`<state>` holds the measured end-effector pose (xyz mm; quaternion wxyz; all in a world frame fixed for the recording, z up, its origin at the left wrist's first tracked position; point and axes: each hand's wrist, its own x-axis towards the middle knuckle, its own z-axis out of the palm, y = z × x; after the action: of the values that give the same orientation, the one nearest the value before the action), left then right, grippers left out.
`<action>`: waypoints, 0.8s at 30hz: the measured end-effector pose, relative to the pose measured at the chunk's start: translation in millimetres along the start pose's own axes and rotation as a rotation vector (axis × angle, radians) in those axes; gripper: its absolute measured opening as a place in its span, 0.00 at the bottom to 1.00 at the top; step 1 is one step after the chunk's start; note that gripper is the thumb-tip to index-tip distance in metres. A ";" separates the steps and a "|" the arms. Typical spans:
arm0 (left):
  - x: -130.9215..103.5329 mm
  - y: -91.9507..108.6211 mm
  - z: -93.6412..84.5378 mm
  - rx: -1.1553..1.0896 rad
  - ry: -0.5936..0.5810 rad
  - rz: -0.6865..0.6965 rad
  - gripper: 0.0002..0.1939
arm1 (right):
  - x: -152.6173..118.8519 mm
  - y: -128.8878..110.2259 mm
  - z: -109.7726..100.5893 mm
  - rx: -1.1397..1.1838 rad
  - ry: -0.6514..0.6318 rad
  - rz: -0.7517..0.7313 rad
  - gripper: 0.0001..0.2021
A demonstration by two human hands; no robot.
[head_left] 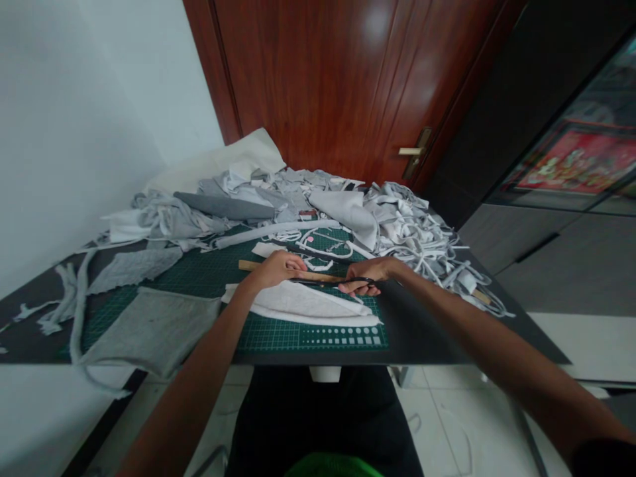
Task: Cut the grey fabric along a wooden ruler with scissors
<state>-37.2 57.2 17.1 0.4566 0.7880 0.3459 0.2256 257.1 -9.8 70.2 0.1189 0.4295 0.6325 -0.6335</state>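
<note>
Black-handled scissors point(362, 281) are in my right hand point(365, 275), its fingers wrapped round the handles, with the blades pointing left. My left hand point(278, 267) is closed over a wooden ruler point(248, 265), pressing it near the top edge of a pale fabric piece point(303, 301). That fabric has a long curved shape and lies on the green cutting mat point(278, 334). The ruler runs from left of my left hand to the scissors. Whether the blades touch the fabric cannot be made out.
Piles of grey and white fabric scraps point(407, 218) cover the back and right of the dark table point(427, 331). A grey fabric piece point(154, 328) and a long strip point(79, 305) lie at the left, overhanging the front edge.
</note>
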 end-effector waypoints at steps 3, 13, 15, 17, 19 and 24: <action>8.7 3.3 -1.4 -0.021 -0.085 0.007 0.14 | -2.4 -8.8 4.2 -0.056 0.039 0.004 0.37; 19.7 -3.8 -5.7 0.017 -0.155 0.047 0.16 | 3.3 -4.8 8.1 0.009 0.007 0.045 0.39; 19.9 -5.1 -5.4 0.002 -0.156 0.058 0.16 | 5.4 -2.4 9.0 0.042 -0.007 0.040 0.39; 19.8 -5.6 -4.8 -0.014 -0.161 0.062 0.16 | 6.8 -2.1 10.1 0.058 -0.004 0.026 0.38; 19.5 -5.6 -3.8 -0.023 -0.156 0.066 0.15 | 7.4 -4.2 11.6 0.064 0.011 0.010 0.38; 17.9 -5.2 -1.0 -0.059 -0.150 0.100 0.13 | 8.1 -10.9 16.2 0.053 0.044 -0.015 0.38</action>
<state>-27.8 72.9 13.8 0.4925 0.8051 0.2640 0.1988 238.3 -19.4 69.5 0.0890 0.4416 0.6212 -0.6413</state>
